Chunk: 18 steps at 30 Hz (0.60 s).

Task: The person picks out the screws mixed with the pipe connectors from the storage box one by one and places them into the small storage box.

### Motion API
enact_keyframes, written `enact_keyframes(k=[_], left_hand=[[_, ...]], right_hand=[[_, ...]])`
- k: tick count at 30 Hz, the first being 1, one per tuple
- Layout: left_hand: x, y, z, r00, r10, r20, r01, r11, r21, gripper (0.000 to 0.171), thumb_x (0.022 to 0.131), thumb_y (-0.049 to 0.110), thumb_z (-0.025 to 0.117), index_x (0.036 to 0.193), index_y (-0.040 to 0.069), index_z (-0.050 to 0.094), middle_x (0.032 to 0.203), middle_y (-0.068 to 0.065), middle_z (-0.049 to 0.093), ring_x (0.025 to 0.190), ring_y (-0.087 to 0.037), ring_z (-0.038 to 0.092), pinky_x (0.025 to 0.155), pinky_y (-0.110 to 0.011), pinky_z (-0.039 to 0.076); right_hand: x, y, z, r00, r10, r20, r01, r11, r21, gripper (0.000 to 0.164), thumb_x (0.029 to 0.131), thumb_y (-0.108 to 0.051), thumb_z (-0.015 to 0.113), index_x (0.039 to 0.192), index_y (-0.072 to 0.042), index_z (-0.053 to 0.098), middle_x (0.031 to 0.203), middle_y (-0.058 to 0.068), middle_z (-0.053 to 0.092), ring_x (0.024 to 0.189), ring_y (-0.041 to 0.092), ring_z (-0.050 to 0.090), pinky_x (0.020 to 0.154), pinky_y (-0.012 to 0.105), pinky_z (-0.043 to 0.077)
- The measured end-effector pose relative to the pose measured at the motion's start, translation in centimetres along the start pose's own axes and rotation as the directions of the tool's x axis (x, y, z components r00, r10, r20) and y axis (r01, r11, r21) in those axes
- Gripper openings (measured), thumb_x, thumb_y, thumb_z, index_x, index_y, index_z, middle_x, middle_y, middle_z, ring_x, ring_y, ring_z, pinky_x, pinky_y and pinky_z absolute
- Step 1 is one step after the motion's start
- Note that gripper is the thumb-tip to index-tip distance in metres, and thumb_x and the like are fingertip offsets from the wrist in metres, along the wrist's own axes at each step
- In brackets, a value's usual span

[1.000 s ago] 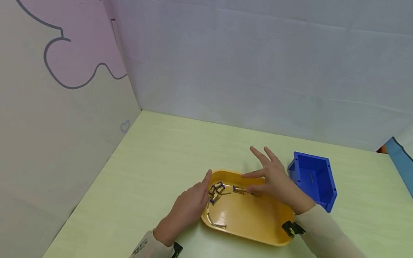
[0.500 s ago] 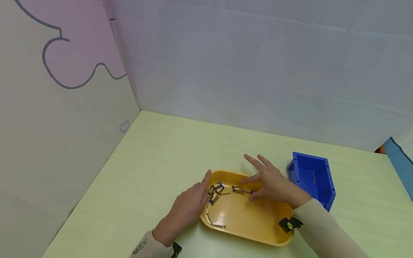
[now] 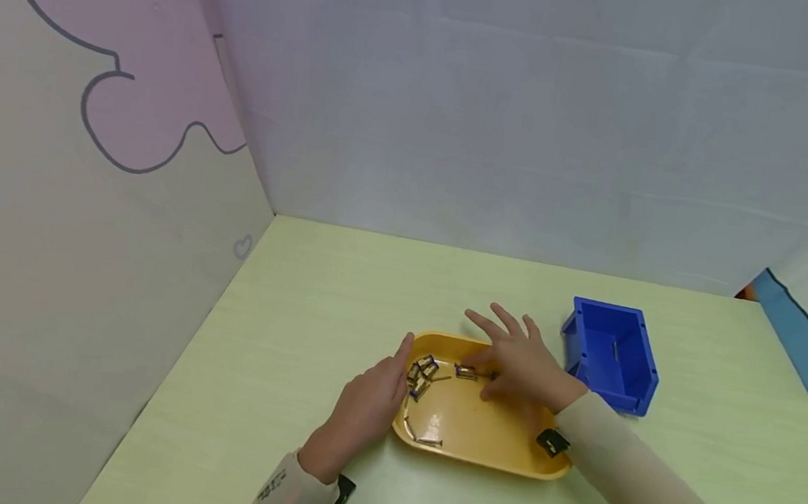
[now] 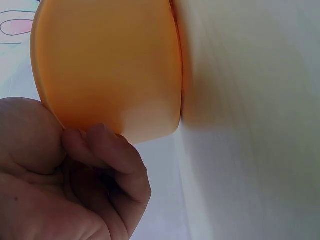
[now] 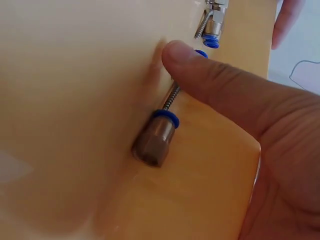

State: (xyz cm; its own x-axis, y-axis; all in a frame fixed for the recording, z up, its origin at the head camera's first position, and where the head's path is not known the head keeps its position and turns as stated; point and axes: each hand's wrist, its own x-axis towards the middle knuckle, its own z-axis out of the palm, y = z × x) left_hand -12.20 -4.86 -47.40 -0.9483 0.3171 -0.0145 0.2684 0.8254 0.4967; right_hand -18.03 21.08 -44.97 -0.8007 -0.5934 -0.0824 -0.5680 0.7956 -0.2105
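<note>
My left hand (image 3: 367,394) pinches the left rim of a yellow tray (image 3: 494,451); in the left wrist view its fingers curl against the tray's end wall (image 4: 110,70). My right hand (image 3: 530,368) reaches over the tray's far side, thumb and index finger apart and other fingers spread. In the right wrist view, the thumb (image 5: 215,82) covers part of a metal screw (image 5: 172,95) beside a push-in tube fitting (image 5: 154,140) with a blue ring. Another fitting (image 5: 214,27) lies farther along. Several fittings (image 3: 423,377) cluster at the tray's left end.
More screws (image 3: 429,442) lie along the tray's near-left edge. Behind and right of the tray stands a blue bin (image 3: 592,376), with a small screw (image 3: 614,351) inside. White wall sheeting (image 3: 460,127) borders the pale green table (image 3: 343,279) at the back.
My right hand has shifted left and slightly lower inside the tray, its fingers spreading. My left hand and the tray have stayed almost still.
</note>
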Motion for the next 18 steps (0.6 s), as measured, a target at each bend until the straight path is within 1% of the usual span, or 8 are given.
enact_keyframes(k=[5,8,11,14,16,18], left_hand=[[-0.07,0.02,-0.08,1.0,-0.002,0.001,0.002,1.0,0.001,0.057,0.107,0.02,0.04,0.16,0.014,0.02,0.132,-0.013,0.063,0.079,-0.017,0.058,0.063,-0.036,0.049],[-0.07,-0.04,-0.07,1.0,-0.006,0.003,0.006,1.0,-0.007,0.058,0.107,0.02,0.041,0.16,0.014,0.02,0.131,-0.013,0.063,0.075,-0.017,0.054,0.061,-0.034,0.046],[-0.05,-0.07,-0.06,1.0,-0.004,0.003,0.004,1.0,-0.012,0.058,0.107,0.02,0.041,0.16,0.014,0.02,0.13,-0.013,0.063,0.07,-0.016,0.05,0.057,-0.032,0.043],[-0.03,-0.08,-0.05,1.0,0.006,-0.001,-0.006,1.0,-0.01,0.058,0.107,0.019,0.041,0.16,0.014,0.021,0.128,-0.013,0.064,0.067,-0.015,0.048,0.055,-0.031,0.041],[-0.01,-0.06,-0.07,1.0,0.009,-0.003,-0.009,1.0,-0.007,0.058,0.107,0.019,0.042,0.16,0.014,0.021,0.127,-0.013,0.064,0.066,-0.015,0.048,0.055,-0.03,0.041],[0.0,-0.04,-0.09,1.0,0.012,-0.005,-0.012,1.0,-0.003,0.058,0.107,0.019,0.042,0.16,0.014,0.021,0.127,-0.012,0.065,0.066,-0.015,0.048,0.054,-0.03,0.041]], right_hand=[[-0.02,-0.31,0.13,1.0,0.006,-0.029,-0.006,1.0,-0.018,0.034,0.07,-0.035,0.091,0.103,-0.037,0.08,0.162,0.002,0.03,0.149,0.044,0.008,0.105,0.078,0.007],[0.0,-0.5,0.2,0.999,0.015,-0.04,-0.016,0.999,-0.029,0.031,0.071,-0.035,0.09,0.101,-0.035,0.081,0.161,0.002,0.032,0.149,0.043,0.009,0.105,0.077,0.007],[0.07,-0.71,0.24,0.998,0.032,-0.049,-0.033,0.999,-0.025,0.024,0.072,-0.033,0.09,0.095,-0.032,0.082,0.159,0.003,0.036,0.15,0.042,0.01,0.106,0.077,0.006],[0.23,-0.88,0.33,0.997,0.045,-0.062,-0.047,0.998,-0.031,0.015,0.073,-0.031,0.089,0.086,-0.03,0.083,0.155,0.004,0.042,0.149,0.041,0.013,0.106,0.076,0.008],[0.36,-0.93,0.43,0.996,0.039,-0.076,-0.044,0.997,-0.057,0.009,0.074,-0.032,0.088,0.08,-0.03,0.082,0.152,0.005,0.046,0.148,0.041,0.017,0.106,0.076,0.011],[0.47,-0.95,0.52,0.995,0.031,-0.09,-0.039,0.995,-0.088,0.007,0.076,-0.032,0.087,0.076,-0.03,0.081,0.149,0.005,0.049,0.147,0.041,0.02,0.106,0.076,0.013]])
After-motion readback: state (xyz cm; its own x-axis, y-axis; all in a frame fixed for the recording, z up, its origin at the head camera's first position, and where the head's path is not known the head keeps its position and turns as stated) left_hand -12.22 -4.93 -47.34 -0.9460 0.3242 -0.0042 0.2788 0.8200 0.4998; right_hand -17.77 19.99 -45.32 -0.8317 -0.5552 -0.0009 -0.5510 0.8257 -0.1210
